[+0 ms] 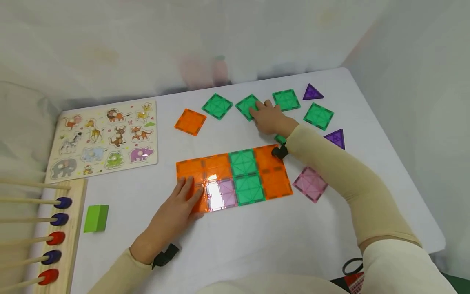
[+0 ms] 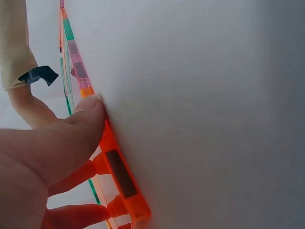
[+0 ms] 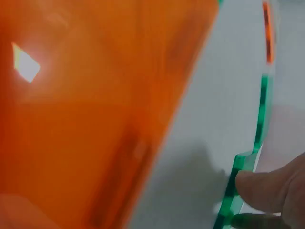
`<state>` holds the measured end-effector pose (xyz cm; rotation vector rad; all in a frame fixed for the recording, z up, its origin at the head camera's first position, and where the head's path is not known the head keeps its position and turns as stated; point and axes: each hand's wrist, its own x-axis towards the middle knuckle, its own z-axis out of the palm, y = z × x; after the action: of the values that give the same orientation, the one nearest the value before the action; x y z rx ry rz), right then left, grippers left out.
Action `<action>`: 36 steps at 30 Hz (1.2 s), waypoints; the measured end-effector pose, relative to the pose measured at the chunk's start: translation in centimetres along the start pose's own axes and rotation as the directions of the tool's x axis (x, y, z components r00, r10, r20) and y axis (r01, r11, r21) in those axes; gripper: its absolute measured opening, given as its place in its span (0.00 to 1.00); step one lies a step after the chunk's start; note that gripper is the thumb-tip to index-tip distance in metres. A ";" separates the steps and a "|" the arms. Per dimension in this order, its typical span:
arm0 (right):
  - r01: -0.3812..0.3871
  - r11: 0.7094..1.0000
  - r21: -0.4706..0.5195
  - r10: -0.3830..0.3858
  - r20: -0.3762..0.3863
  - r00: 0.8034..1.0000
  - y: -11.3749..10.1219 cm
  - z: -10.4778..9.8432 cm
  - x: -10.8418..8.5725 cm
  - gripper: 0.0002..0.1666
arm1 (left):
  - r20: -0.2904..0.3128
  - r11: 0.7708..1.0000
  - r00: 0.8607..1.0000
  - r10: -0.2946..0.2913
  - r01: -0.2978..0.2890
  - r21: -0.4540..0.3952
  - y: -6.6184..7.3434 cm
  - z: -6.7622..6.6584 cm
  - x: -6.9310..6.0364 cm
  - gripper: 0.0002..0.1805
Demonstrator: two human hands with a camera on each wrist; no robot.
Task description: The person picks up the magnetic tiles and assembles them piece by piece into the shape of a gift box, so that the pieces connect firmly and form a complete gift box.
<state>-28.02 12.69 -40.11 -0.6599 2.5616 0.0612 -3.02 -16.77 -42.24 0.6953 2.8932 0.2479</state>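
Translucent magnetic tiles form a two-row block on the white table, with orange tiles (image 1: pixel 277 183), green tiles (image 1: pixel 249 189) and a pink tile (image 1: pixel 228 192). My left hand (image 1: pixel 180 206) rests on the block's left end, fingers spread over an orange tile (image 2: pixel 119 167) and the thumb at its near edge. At the back, my right hand (image 1: pixel 271 118) grips a green square tile (image 1: pixel 247 105); the right wrist view has the thumb against this green tile (image 3: pixel 233 186). Part of another green piece (image 1: pixel 280 139) shows beneath the right wrist.
Loose around the block lie an orange tile (image 1: pixel 190 121), green squares (image 1: pixel 217 106), purple triangles (image 1: pixel 313 92) and a pink square (image 1: pixel 311 184). To the left are an animal peg puzzle (image 1: pixel 104 141), a light green block (image 1: pixel 96 218) and a wooden bead frame (image 1: pixel 75 228).
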 end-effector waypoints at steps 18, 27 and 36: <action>0.178 0.977 -0.120 -0.186 -0.058 0.981 -6.0 2.4 -5.2 0.29 | -0.042 0.999 0.999 0.031 -0.032 -0.007 0.3 0.3 1.0 0.37; 0.244 0.958 -0.149 -0.259 -0.089 0.962 -5.8 3.3 -5.6 0.28 | -0.053 0.999 0.998 0.039 -0.039 -0.009 0.2 0.3 1.0 0.37; 0.175 0.939 -0.295 -0.234 -0.180 0.955 -6.7 4.3 -6.2 0.28 | -0.049 0.999 0.998 0.032 -0.033 -0.016 0.2 0.5 1.0 0.38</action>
<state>-18.18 10.22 -40.47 -1.0923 2.6963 0.2977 -3.70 -16.13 -42.79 0.7444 2.9244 0.2966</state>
